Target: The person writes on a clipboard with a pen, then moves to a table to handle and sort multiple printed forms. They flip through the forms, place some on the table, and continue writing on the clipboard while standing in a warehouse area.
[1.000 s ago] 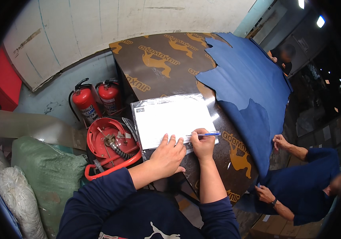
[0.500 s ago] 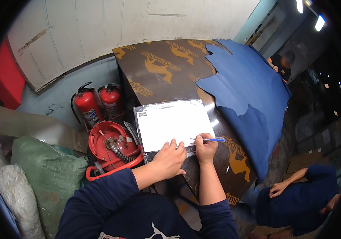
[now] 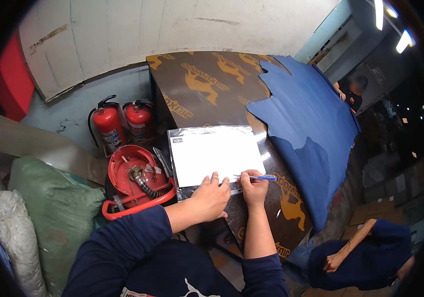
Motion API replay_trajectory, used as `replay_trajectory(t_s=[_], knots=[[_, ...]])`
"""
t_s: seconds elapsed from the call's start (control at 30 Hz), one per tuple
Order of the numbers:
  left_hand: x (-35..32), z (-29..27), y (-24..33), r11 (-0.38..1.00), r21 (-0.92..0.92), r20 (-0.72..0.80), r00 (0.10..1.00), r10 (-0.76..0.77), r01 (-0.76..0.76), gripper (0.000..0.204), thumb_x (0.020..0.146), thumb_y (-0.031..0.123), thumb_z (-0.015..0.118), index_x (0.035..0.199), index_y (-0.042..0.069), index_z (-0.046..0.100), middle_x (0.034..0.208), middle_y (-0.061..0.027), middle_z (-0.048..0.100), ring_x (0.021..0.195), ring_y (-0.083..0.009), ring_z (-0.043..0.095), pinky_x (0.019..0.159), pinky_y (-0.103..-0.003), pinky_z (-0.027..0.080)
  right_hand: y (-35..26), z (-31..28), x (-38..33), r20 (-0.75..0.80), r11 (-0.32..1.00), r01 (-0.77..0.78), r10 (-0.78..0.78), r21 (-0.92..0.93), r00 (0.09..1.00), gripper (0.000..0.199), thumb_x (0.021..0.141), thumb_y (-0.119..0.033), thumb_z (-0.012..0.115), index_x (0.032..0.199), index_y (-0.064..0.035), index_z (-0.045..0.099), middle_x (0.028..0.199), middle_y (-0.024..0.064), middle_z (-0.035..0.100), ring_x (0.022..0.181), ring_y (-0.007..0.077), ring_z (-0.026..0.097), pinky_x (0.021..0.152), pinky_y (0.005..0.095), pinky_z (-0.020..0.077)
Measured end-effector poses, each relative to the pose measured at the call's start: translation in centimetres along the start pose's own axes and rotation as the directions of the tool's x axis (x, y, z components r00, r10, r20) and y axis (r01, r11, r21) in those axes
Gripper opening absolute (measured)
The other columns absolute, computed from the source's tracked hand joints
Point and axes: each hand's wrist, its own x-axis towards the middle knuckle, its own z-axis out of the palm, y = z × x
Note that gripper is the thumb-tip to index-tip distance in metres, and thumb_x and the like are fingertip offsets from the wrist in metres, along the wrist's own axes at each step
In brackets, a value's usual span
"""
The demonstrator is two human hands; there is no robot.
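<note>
Pen (image 3: 266, 177) in hand over a white sheet (image 3: 217, 153)

The white sheet lies at the near left edge of a brown table (image 3: 170, 81) printed with orange figures, with shiny clear plastic showing along its borders. The left hand (image 3: 208, 199) rests over the sheet's lower edge, its fingers slightly spread and pointing away from the body. Just beside it, the right hand (image 3: 254, 190) pinches the pen between thumb and fingers near the sheet's lower right part; the pen's blue end sticks out to the right (whether the tip touches the paper, I cannot tell).

A large blue hide (image 3: 301, 114) with ragged edges covers the right side of the table and hangs over its edge. To the left of the table, two red fire extinguishers (image 3: 108, 123) stand near the wall (image 3: 113, 29); nearer the body is a red round container (image 3: 132, 185) with a ribbed metal hose (image 3: 145, 185). At the lower left, a green sack (image 3: 56, 213) sits against a whitish bag (image 3: 16, 237).

One co-worker (image 3: 365, 257) in dark blue is at the lower right; another person (image 3: 353, 99) is beyond the hide.
</note>
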Motion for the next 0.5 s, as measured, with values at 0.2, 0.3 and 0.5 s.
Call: replay_trajectory(t_s=[0.2, 0.3, 0.5], knots=[[-0.24, 0.1, -0.09, 1.0, -0.02, -0.008, 1.0, -0.005, 0.005, 0.085, 0.083, 0.056, 0.07, 0.133, -0.011, 0.052, 0.145, -0.0288, 0.044, 0.131, -0.0543, 0.044, 0.103, -0.055, 0.047, -0.14, 0.22, 0.04, 0.018, 0.999, 0.024, -0.024, -0.036, 1.0, 0.01, 0.088, -0.005, 0.067, 0.089, 0.005, 0.067, 0.073, 0.0084, 0.07, 0.065, 0.0123, 0.066, 0.06, 0.0244, 0.0519], [-0.28, 0.15, -0.13, 1.0, -0.027, -0.018, 1.0, 0.0, 0.0, 0.085, 0.083, 0.055, 0.07, 0.133, -0.012, 0.052, 0.145, -0.0292, 0.044, 0.131, -0.0545, 0.044, 0.103, -0.056, 0.047, -0.25, 0.3, 0.0, 0.022, 1.0, 0.009, -0.009, 0.007, 1.0, 0.01, 0.088, -0.005, 0.067, 0.088, 0.0057, 0.068, 0.074, 0.0093, 0.071, 0.067, 0.0135, 0.068, 0.062, 0.0252, 0.0534], [-0.19, 0.29, -0.13, 0.999, -0.036, -0.024, 1.0, 0.001, -0.002, 0.085, 0.082, 0.054, 0.071, 0.132, -0.012, 0.052, 0.145, -0.0298, 0.044, 0.13, -0.0552, 0.044, 0.103, -0.056, 0.046, -0.19, 0.44, 0.0, 0.036, 1.0, 0.014, -0.013, -0.013, 0.999, 0.01, 0.088, -0.004, 0.067, 0.087, 0.0055, 0.068, 0.073, 0.0093, 0.071, 0.067, 0.0136, 0.068, 0.063, 0.0257, 0.0537]])
